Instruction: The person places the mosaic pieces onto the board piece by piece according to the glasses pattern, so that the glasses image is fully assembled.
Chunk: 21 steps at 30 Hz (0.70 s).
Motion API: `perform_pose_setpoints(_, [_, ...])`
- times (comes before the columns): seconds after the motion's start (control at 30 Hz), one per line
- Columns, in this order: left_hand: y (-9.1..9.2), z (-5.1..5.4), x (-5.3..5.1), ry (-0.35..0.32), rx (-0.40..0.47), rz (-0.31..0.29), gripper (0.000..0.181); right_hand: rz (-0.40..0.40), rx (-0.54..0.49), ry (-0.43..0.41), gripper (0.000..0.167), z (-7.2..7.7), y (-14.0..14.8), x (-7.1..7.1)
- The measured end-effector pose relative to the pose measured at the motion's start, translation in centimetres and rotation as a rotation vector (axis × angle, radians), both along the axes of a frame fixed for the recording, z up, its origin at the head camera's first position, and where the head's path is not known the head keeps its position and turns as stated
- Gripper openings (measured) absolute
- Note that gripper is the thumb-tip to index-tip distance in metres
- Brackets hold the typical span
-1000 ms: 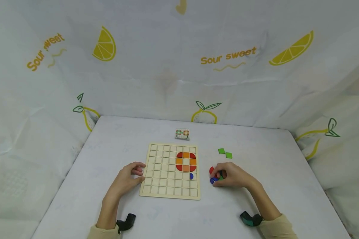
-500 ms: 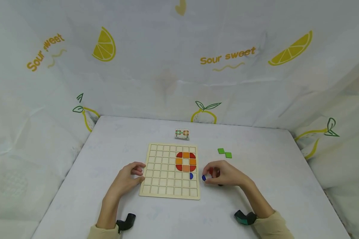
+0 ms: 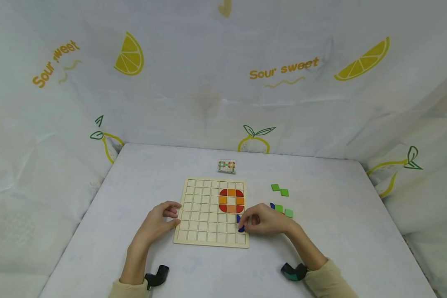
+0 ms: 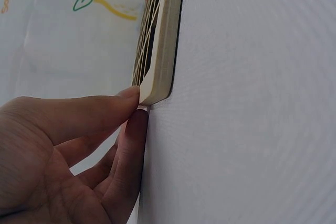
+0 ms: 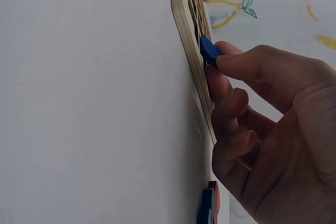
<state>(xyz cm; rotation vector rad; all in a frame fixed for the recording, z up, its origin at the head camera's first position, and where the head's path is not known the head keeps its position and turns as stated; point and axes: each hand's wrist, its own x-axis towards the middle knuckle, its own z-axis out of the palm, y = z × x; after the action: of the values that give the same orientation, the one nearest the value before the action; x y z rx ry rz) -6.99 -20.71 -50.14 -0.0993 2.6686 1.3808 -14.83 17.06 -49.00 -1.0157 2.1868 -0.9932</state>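
Between the thumb and index finger of my right hand [image 3: 266, 219] is a small blue half-round tile [image 5: 210, 50], held just over the right edge of a wooden grid board [image 3: 201, 217]. In the right wrist view, the tile stands tilted at the board's rim. Another blue half-round tile [image 3: 238, 218] lies in a cell close to my right fingertips. Red and orange tiles [image 3: 231, 193] form a ring in the board's upper right. At the board's left edge rests my left hand [image 3: 158, 219], its thumb and fingertips touching the rim without wrapping round it.
Right of the board lie loose tiles, including green squares [image 3: 284, 192] and a light green one [image 3: 289, 213]; some are partly hidden by my right hand. Behind the board stands a small pattern card [image 3: 227, 166]. A printed white cloth [image 3: 205, 120] hangs beyond the table.
My right hand picked up a blue half-round tile from the loose pile and carried it left to the board, uncovering green tiles. The left hand stays in place.
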Motion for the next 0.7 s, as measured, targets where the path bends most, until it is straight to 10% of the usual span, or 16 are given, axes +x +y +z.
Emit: perform_pose_setpoints(0.7, [0.0, 0.0, 0.0, 0.004, -0.01, 0.003, 0.041, -0.079, 0.017, 0.062, 0.005, 0.2, -1.2, 0.8])
